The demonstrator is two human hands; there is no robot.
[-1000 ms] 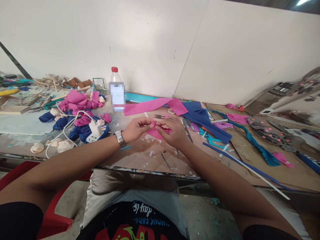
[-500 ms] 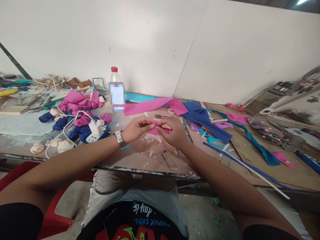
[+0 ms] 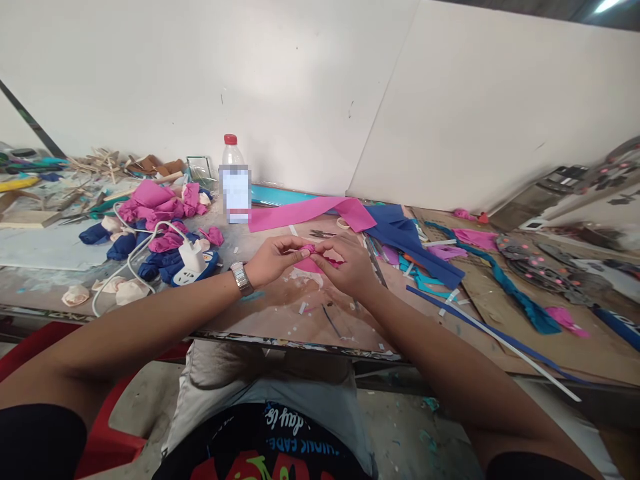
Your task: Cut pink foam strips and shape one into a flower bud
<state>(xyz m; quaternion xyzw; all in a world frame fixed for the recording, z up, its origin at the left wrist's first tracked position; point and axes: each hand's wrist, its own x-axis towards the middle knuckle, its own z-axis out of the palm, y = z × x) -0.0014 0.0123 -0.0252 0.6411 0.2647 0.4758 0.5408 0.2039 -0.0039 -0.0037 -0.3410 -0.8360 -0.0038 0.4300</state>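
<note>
Between my fingertips is a small bunched piece of pink crepe paper (image 3: 311, 249), gathered into a rosette-like knot. My left hand (image 3: 274, 259), with a watch on its wrist, pinches it from the left. From the right, my right hand (image 3: 347, 263) pinches the same piece, and a twisted pink end shows by its palm. Under the hands lies a flat pink piece (image 3: 309, 267) on the table. Just beyond them a long pink strip (image 3: 310, 212) stretches over the table, meeting blue strips (image 3: 400, 230) at the right.
Pink, blue and cream paper flowers (image 3: 160, 207) are heaped at the left around a power strip (image 3: 197, 267) with a white cable. A red-capped bottle (image 3: 234, 180) stands by the wall. Pliers (image 3: 323, 234) lie behind my hands. A white stick (image 3: 515, 350) crosses the right edge.
Both hands stay in nearly the same place, still pinching the pink paper. The twisted end by my right palm shows slightly less; the fingers have shifted a little.
</note>
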